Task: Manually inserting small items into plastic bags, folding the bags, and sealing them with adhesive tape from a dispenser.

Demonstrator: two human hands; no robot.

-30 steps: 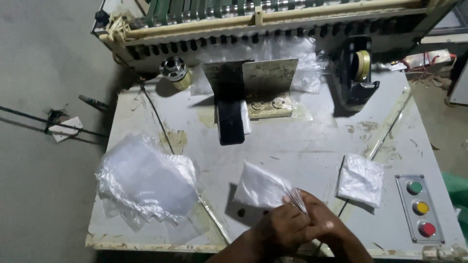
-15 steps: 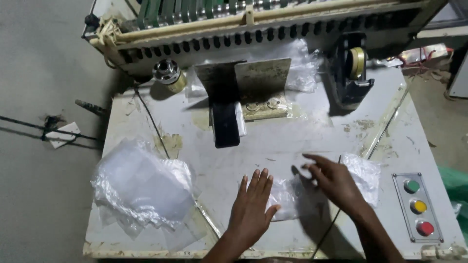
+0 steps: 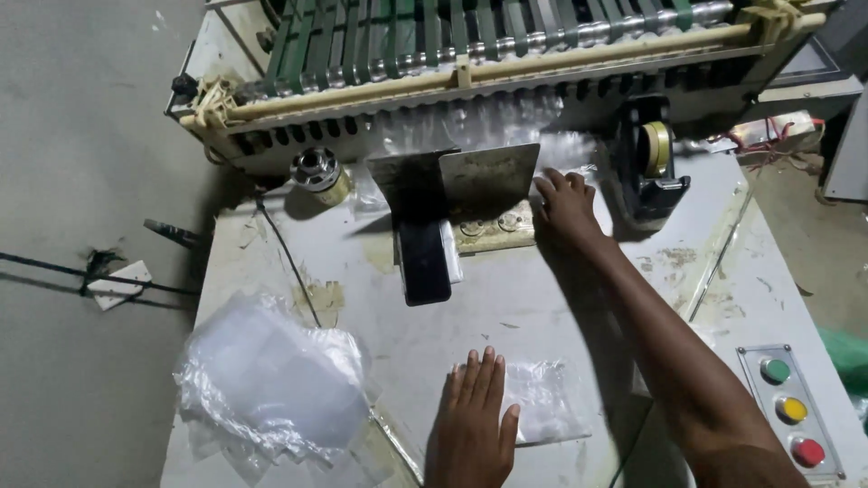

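My left hand (image 3: 472, 417) lies flat, fingers spread, on the white machine table (image 3: 542, 298), its fingertips on the edge of a small stack of clear plastic bags (image 3: 546, 399). My right hand (image 3: 566, 201) reaches far forward to the clear plastic film (image 3: 488, 126) that comes out under the roller belts (image 3: 470, 45), its fingers on the film beside an upright metal plate (image 3: 488, 173). Whether the fingers pinch the film I cannot tell. A black block (image 3: 425, 262) stands in front of the plate.
A loose heap of clear bags (image 3: 271, 384) lies at the table's left front. A tape dispenser (image 3: 653, 163) stands at the back right, a small round metal part (image 3: 316, 172) at the back left. A panel with green, yellow and red buttons (image 3: 791, 408) sits at the right.
Both hands were together at the front edge on a bag stack. The stack now lies flat under my left hand, and my right hand has moved forward to the film at the machine's outlet.
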